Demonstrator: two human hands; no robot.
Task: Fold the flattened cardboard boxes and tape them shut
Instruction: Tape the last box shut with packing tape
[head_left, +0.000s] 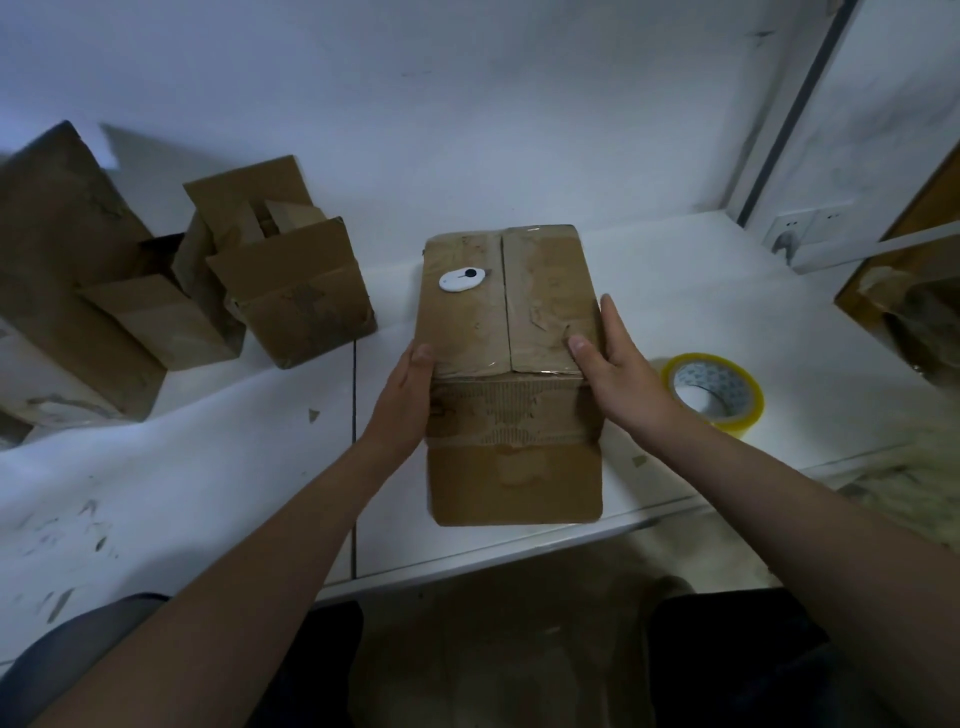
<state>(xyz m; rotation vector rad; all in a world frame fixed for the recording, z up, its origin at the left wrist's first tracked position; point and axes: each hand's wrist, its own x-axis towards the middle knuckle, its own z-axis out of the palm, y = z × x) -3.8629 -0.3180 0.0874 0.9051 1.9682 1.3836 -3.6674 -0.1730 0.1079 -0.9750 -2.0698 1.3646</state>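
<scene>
Head view: the white worktop (208, 467) fills most of the frame, and I am looking down on it from above.

1. At the far left, large pieces of cardboard (62, 249) lean against the wall. An open box (296, 296) stands just beside them with its flaps raised.
2. The taped box (540, 291) sits at the centre of the worktop. Its top flaps are closed, and clear tape runs along the middle seam. A loose flap (514, 483) extends from its near side toward the worktop edge. I cannot tell whether the box rests on the surface or is lifted slightly.
3. The left hand (408, 387) grasps the box at its near left edge, thumb over the top. Its fingers are hidden behind the side.
4. The right hand (618, 364) grasps the near right edge, thumb on the top face and fingers laid along the right side.
5. A roll of yellow-tinted tape (727, 376) lies flat on the worktop just to the right of the right hand.
6. A small white object (461, 279), possibly a cutter, rests on the box top, left of the seam.
</scene>
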